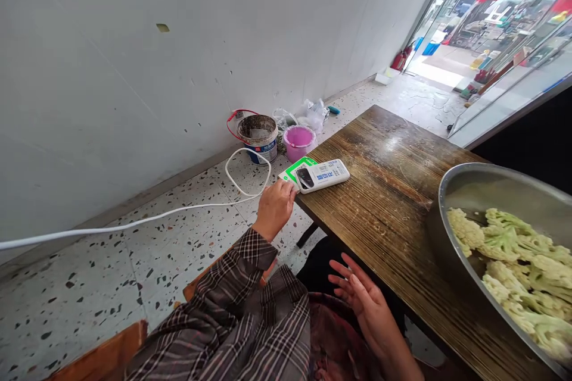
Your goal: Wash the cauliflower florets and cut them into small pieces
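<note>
Head view: wooden table, speckled floor; right fingers released, left fingers at green card, grip unclear.

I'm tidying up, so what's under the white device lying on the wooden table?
A green-and-white card sticks out from under the white device, close to the left hand. The rest of the card is covered, so I can't tell whether anything else is underneath.
</note>
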